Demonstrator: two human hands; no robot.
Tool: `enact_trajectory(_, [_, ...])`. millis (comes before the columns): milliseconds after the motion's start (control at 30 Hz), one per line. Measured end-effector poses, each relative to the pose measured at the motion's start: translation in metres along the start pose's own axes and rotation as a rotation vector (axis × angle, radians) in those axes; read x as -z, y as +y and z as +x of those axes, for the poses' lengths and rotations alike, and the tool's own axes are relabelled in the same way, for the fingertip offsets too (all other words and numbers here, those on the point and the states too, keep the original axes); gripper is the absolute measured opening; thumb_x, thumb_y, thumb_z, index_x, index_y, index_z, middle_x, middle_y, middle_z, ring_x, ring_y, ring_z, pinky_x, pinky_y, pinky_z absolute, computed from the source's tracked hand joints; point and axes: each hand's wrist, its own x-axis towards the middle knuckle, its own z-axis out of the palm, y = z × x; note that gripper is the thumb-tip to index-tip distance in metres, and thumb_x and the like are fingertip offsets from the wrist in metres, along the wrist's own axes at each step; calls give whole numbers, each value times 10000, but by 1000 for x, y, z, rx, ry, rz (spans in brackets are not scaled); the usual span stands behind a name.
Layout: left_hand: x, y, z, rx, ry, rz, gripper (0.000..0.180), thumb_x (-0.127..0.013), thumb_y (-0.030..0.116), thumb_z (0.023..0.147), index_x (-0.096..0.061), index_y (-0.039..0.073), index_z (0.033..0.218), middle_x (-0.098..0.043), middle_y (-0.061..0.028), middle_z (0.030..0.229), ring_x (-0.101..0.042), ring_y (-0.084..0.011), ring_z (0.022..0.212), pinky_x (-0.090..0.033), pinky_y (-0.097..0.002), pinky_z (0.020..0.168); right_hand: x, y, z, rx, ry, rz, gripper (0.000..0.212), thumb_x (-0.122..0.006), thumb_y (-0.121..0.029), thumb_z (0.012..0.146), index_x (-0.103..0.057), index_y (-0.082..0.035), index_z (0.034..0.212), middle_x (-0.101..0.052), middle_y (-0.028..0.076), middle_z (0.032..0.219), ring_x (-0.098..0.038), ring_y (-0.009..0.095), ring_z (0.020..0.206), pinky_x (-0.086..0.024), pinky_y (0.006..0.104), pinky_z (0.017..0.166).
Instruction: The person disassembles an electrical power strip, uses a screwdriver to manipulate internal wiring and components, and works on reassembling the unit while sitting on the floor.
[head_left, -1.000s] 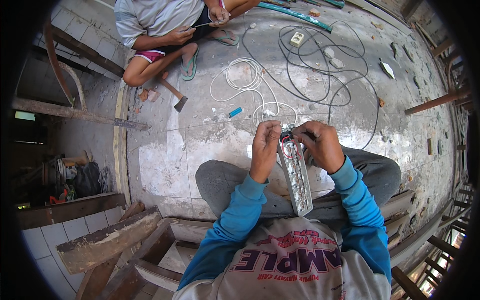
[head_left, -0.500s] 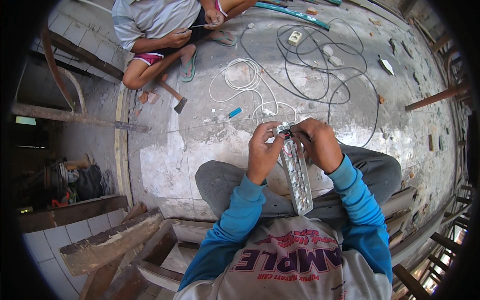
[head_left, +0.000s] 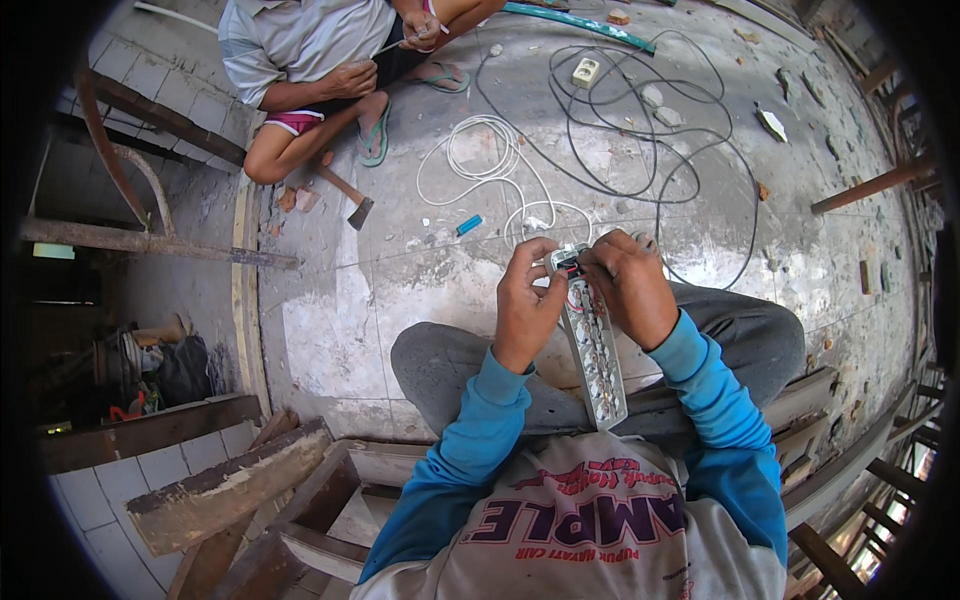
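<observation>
I sit with an opened white power strip standing lengthwise on my lap, its metal contacts showing. My left hand grips its far end from the left, thumb and fingers pinched at the top. My right hand closes over the same end from the right, fingers down on the wiring there. A white cable runs from the strip's top end into a loose coil on the floor.
Another person squats at the far left, hands busy with a thin wire. A hammer and a small blue tool lie on the concrete floor. Black cable loops past a white socket box. Wooden planks sit at my left.
Both hands shifted slightly left and closer together over the strip's far end. The strip stays on my lap.
</observation>
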Motion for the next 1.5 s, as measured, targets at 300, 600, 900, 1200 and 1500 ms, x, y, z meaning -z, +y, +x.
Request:
enact_trajectory(300, [12,7,2,-23,-48,146,248,-625,-62,885,-605,-11,1127,-658,-88,1106,-685,-155,939,-554,-257,733,10,-4,11,-135,-94,232,153,-724,-27,806,-697,11,953,-689,177,824,-677,307,659,-516,373,623])
enact_trajectory(600, [25,28,15,-181,-135,542,175,-686,1,826,-666,-41,995,-713,-162,948,-725,-220,868,-588,-323,819,6,8,10,-88,-91,313,163,-713,-15,825,-690,-7,985,-708,182,858,-711,308,773,-535,354,697])
enact_trajectory(900, [27,28,15,-260,-119,706,132,-691,18,807,-674,-3,937,-699,-149,876,-699,-265,746,-545,-334,677,5,4,9,-155,-121,346,142,-687,14,852,-689,-16,991,-722,125,901,-707,250,823,-526,334,746])
enact_trajectory(1200, [24,43,15,-271,-133,793,117,-688,43,812,-677,1,921,-697,-167,852,-695,-303,733,-540,-359,661,3,10,8,-58,-48,369,117,-692,21,821,-666,-16,929,-707,137,902,-690,305,862,-523,364,769])
enact_trajectory(1500, [27,42,11,-325,-137,804,145,-691,47,816,-677,6,954,-705,-170,904,-709,-313,775,-552,-372,691,-16,20,5,29,65,430,91,-673,37,855,-648,1,935,-683,104,867,-653,189,676,-510,320,601])
